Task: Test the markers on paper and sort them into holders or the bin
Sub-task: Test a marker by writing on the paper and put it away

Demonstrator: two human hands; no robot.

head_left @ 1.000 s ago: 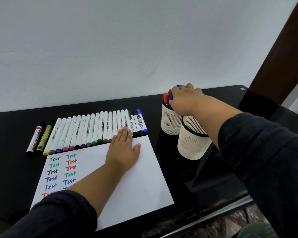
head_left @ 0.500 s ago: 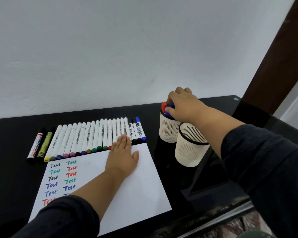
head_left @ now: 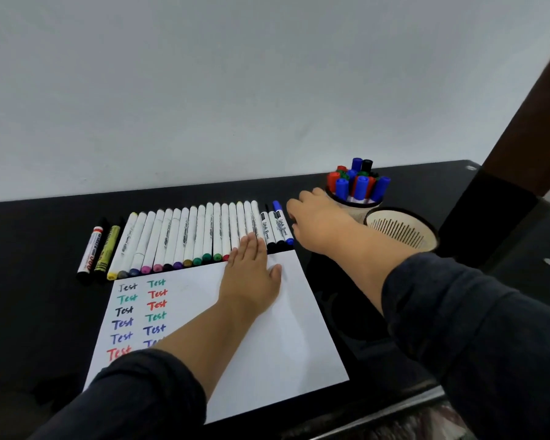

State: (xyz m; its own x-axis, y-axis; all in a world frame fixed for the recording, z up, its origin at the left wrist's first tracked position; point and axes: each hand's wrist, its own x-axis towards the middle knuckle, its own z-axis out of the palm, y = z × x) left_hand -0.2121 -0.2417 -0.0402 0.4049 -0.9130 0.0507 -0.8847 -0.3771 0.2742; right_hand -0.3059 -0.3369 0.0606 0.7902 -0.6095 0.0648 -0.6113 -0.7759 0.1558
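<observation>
Starting at your far left, two thick markers, one with a red label point(head_left: 91, 249) and one yellow-green point(head_left: 107, 247), lie on the black table point(head_left: 29, 249) apart from the rest. Next to them a long row of white-barrelled markers point(head_left: 185, 238) lies side by side along the top edge of the paper point(head_left: 283, 344), coloured caps toward you, so each can be taken in turn. The sheet carries two columns of the word "Test" point(head_left: 138, 315) in black, green, blue and red (the lowest words are hidden by your left sleeve). Your left hand point(head_left: 251, 277) lies flat on the sheet, fingers straight and together, fingertips touching the row's right end; it looks placed to keep the paper from sliding. Just right of it lie three short whiteboard markers point(head_left: 276, 228), the rightmost capped in blue. Your right hand point(head_left: 318, 222) hovers just beside that blue one, back toward the camera, so I cannot tell whether its fingers are spread or pinching anything. Behind it a white mesh holder point(head_left: 362, 206) stands packed with capped markers, probably those that passed, and a second holder point(head_left: 400, 230) touching it looks empty. No bin is in view.
</observation>
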